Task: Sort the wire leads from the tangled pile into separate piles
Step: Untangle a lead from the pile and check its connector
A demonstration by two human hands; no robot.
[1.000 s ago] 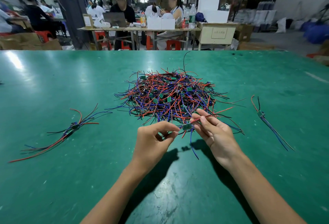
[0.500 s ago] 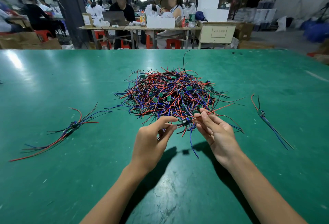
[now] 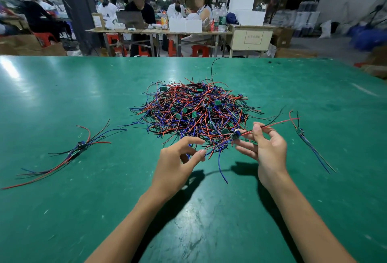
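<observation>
The lower strands of the tangled pile (image 3: 194, 112) lie buried under upper ones. The left hand (image 3: 178, 164) covers its own fingertip contact (grip point unreadable). Both forearms run off the bottom edge. Label text on the cream cabinet (image 3: 252, 37) is too small to read.

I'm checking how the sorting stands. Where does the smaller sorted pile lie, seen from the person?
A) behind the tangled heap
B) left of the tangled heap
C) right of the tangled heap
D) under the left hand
C: the smaller pile lies right of the tangled heap, while the fuller pile lies on the left.
</observation>
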